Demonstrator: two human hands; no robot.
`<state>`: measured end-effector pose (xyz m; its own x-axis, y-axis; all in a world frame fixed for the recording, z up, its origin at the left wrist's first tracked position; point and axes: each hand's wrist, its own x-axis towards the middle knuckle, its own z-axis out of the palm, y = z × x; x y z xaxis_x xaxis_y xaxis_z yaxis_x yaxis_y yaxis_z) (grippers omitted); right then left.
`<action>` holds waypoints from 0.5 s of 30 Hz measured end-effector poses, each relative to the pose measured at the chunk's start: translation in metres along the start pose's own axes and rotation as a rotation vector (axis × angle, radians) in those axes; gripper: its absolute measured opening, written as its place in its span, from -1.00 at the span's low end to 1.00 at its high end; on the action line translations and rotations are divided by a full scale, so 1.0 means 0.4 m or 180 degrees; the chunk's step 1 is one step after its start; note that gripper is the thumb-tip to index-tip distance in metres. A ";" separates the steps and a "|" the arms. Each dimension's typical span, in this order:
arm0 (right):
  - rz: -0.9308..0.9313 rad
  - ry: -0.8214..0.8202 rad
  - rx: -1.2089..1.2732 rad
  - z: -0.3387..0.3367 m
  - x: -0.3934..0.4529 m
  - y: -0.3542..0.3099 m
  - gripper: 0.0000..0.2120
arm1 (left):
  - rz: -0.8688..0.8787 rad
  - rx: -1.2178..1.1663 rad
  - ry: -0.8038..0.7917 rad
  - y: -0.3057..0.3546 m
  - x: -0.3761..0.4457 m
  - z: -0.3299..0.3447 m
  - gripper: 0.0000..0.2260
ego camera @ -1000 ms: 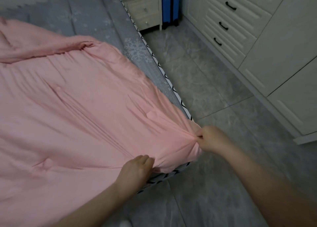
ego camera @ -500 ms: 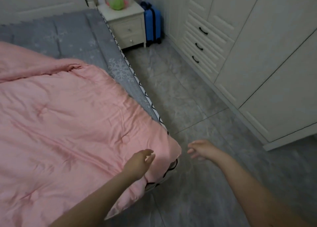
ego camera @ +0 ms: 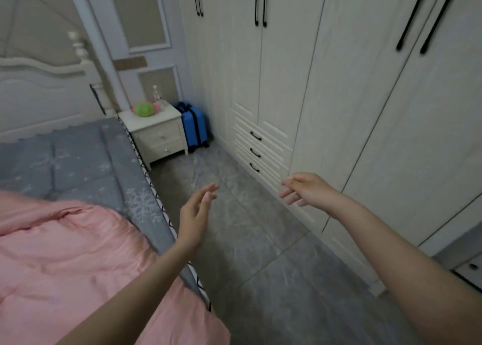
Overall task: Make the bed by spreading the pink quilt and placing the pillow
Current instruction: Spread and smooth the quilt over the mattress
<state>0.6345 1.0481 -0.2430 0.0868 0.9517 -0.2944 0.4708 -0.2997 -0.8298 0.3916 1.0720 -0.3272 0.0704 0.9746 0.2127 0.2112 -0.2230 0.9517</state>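
Nearest: pink quilt (ego camera: 78, 261) covers the foot end of the bed, corner draped over the near edge. Its top edge is bunched in a ridge, well short of the headboard (ego camera: 44, 91); bare grey sheet (ego camera: 75, 162) beyond.

Left hand (ego camera: 195, 214) is raised over the floor just off the mattress edge, fingers straight and loosely together, holding nothing. Right hand (ego camera: 305, 189) is out toward the wardrobe (ego camera: 339, 110), fingers loose and slightly curled, also empty. Neither touches the quilt.

No pillow in view, can't say where it is.

My read: foot corner is set, the head end comes next. To do it well: walk up the aisle, take the bunched top edge at two spread points, pull toward the headboard evenly, flatten the ridge before letting go. Keep the side overhang parallel to the mattress trim. Watch the nightstand (ego camera: 156, 133) and blue suitcase (ego camera: 194, 128) at the far end, tight clearance.
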 end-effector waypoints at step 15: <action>-0.0706 0.0970 0.0575 -0.532 0.384 -0.189 -0.72 | 0.0398 -0.1346 -0.0130 0.252 0.649 0.442 -0.62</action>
<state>0.7990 1.2311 -0.1248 0.2692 0.9625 0.0320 0.3481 -0.0663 -0.9351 0.6035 1.2986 -0.2151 0.1103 0.9372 0.3310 -0.2181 -0.3021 0.9280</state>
